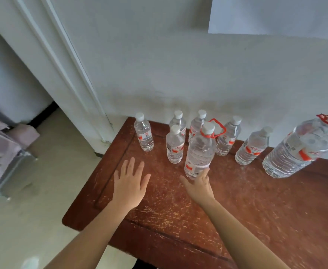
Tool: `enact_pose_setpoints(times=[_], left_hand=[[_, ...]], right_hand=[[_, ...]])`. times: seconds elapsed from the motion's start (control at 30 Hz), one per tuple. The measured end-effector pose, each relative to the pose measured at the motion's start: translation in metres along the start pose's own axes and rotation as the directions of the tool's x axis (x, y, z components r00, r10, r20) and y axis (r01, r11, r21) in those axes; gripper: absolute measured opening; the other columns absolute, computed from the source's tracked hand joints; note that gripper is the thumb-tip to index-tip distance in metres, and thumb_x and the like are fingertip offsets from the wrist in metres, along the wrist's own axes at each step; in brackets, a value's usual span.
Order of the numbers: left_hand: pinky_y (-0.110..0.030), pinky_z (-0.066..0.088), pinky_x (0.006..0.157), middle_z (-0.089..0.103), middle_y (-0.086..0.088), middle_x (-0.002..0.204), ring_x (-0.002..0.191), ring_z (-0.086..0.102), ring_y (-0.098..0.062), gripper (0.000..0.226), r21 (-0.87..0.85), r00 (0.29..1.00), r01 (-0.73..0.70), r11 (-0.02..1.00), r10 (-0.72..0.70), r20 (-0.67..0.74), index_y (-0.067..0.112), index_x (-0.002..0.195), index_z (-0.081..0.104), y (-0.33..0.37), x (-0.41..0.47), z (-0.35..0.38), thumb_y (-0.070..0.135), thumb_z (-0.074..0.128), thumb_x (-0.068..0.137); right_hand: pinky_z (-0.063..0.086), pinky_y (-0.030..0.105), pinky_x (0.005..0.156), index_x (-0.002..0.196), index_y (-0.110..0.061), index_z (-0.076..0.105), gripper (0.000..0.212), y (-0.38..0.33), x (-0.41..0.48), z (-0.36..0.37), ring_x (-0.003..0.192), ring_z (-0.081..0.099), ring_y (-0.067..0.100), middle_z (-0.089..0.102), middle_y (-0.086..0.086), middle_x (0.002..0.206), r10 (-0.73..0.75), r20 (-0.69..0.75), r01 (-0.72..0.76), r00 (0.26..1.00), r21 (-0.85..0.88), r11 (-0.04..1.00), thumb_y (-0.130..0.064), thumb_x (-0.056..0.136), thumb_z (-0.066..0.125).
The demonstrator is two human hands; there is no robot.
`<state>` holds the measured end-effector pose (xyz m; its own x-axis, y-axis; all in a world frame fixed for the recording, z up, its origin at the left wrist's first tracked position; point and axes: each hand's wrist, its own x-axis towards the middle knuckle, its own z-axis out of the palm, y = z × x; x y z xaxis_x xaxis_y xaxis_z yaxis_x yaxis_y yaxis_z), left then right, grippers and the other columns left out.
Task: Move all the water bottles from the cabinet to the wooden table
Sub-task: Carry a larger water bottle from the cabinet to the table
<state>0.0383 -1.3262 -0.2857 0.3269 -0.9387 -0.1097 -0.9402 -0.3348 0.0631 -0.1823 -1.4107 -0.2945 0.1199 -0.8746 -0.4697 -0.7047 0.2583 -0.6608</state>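
Right hand [199,186], fingers [204,172] spread and empty, touches the upright handled bottle [199,152] at 12 o'clock; left hand [130,183] lies flat, open.

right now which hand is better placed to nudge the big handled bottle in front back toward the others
The right hand. Its fingertips already touch the base of the large bottle with the red handle, while the left hand lies open over bare wooden table, further left and apart from any bottle.
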Motion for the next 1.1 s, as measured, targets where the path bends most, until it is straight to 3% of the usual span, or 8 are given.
enact_pose_setpoints(times=[0.13,0.23,0.33,0.43,0.53,0.67,0.73,1.1], left_hand=[[-0.062,0.031,0.115,0.037,-0.016,0.159,0.149,0.029,-0.037,0.071,-0.052,0.967,0.187,0.981,-0.193,-0.164,0.017,0.152,0.042,-0.026,-0.048,-0.024,0.06,0.017,0.101],[-0.065,0.036,0.11,0.042,-0.02,0.154,0.145,0.033,-0.042,0.067,-0.091,0.894,0.332,0.939,-0.344,-0.289,0.013,0.147,0.047,-0.057,-0.101,-0.036,0.056,0.023,0.102],[-0.065,0.034,0.112,0.037,-0.018,0.158,0.148,0.029,-0.04,0.066,-0.137,0.809,0.459,0.878,-0.476,-0.344,0.015,0.15,0.044,-0.086,-0.161,-0.051,0.056,0.024,0.102],[-0.064,0.03,0.114,0.034,-0.018,0.16,0.15,0.025,-0.039,0.066,-0.166,0.674,0.592,0.789,-0.597,-0.435,0.014,0.152,0.042,-0.125,-0.239,-0.078,0.055,0.025,0.103],[-0.064,0.025,0.117,0.029,-0.017,0.162,0.152,0.019,-0.038,0.066,-0.179,0.508,0.717,0.673,-0.681,-0.528,0.014,0.154,0.039,-0.165,-0.333,-0.107,0.055,0.026,0.103],[-0.065,0.023,0.117,0.027,-0.018,0.163,0.152,0.016,-0.04,0.068,-0.173,0.342,0.83,0.53,-0.728,-0.595,0.013,0.155,0.036,-0.202,-0.438,-0.137,0.056,0.023,0.104],[-0.065,0.019,0.118,0.025,-0.018,0.164,0.153,0.013,-0.039,0.07,-0.23,0.19,0.891,0.392,-0.781,-0.595,0.014,0.156,0.033,-0.222,-0.532,-0.146,0.058,0.019,0.104],[-0.066,0.015,0.12,0.021,-0.015,0.165,0.154,0.009,-0.037,0.074,-0.35,-0.365,0.919,-0.179,-0.719,-0.592,0.017,0.157,0.03,-0.259,-0.891,-0.146,0.063,0.014,0.102]], right_hand=[[0.022,0.047,0.122,0.158,-0.001,-0.017,0.107,-0.028,-0.007,0.02,0.155,0.016,0.039,0.003,0.021,0.169,0.053,-0.032,-0.047,0.998,0.157,0.986,-0.059,0.099,0.051],[0.021,0.051,0.123,0.161,-0.022,-0.017,0.095,-0.052,-0.031,0.053,0.156,0.014,0.036,-0.001,0.012,0.171,-0.189,0.09,0.181,0.978,0.086,0.98,-0.061,0.101,0.044],[0.02,0.047,0.123,0.162,-0.03,-0.012,0.086,-0.087,-0.077,0.089,0.157,0.01,0.029,0.0,0.006,0.172,-0.476,0.204,0.469,0.855,0.087,0.879,-0.061,0.102,0.04],[0.01,0.035,0.123,0.163,-0.024,-0.004,0.084,-0.138,-0.139,0.137,0.158,0.001,0.021,-0.002,0.005,0.172,-0.716,0.272,0.709,0.643,0.139,0.691,-0.06,0.102,0.04],[0.014,0.043,0.126,0.163,-0.02,0.007,0.081,-0.178,-0.224,0.184,0.157,0.007,0.028,0.004,0.014,0.171,-0.884,0.319,0.882,0.342,0.215,0.419,-0.06,0.102,0.041],[0.013,0.045,0.125,0.164,-0.019,0.01,0.08,-0.212,-0.316,0.237,0.158,0.008,0.03,0.003,0.013,0.171,-0.964,0.265,0.966,0.018,0.243,0.085,-0.06,0.102,0.039],[0.012,0.049,0.127,0.164,-0.018,0.015,0.077,-0.221,-0.403,0.286,0.158,0.006,0.03,0.006,0.015,0.171,-0.949,0.25,0.952,-0.194,0.28,-0.121,-0.058,0.103,0.041],[0.004,0.055,0.126,0.164,-0.021,0.016,0.078,-0.185,-0.767,0.451,0.158,0.001,0.036,-0.002,0.016,0.171,-0.688,0.236,0.689,-0.686,0.513,-0.512,-0.065,0.102,0.033]])
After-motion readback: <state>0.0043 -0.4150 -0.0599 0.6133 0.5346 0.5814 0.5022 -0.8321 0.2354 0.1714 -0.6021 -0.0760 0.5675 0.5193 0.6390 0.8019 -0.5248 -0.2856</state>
